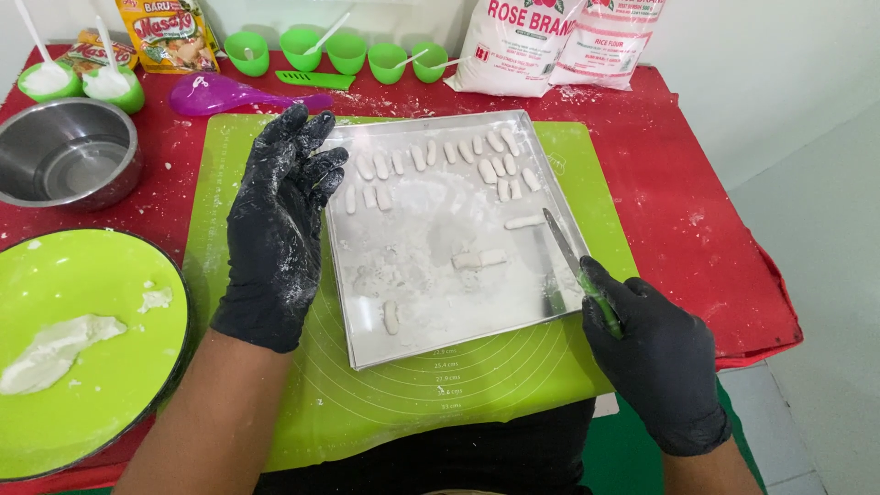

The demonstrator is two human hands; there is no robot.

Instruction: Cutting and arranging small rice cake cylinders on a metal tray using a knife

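Here the right hand, lower right of the frame, grips a green-handled knife whose blade lies on the steel tray. The left hand hovers spread wide over the tray's left edge, holding nothing. Dough pieces sit mid-tray, more along the top. A steel bowl stands upper left on the red bench, a green plate lower left.

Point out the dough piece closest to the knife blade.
The long dough piece lying crosswise, just left of the knife in the right hand; the others lie farther off on the tray.
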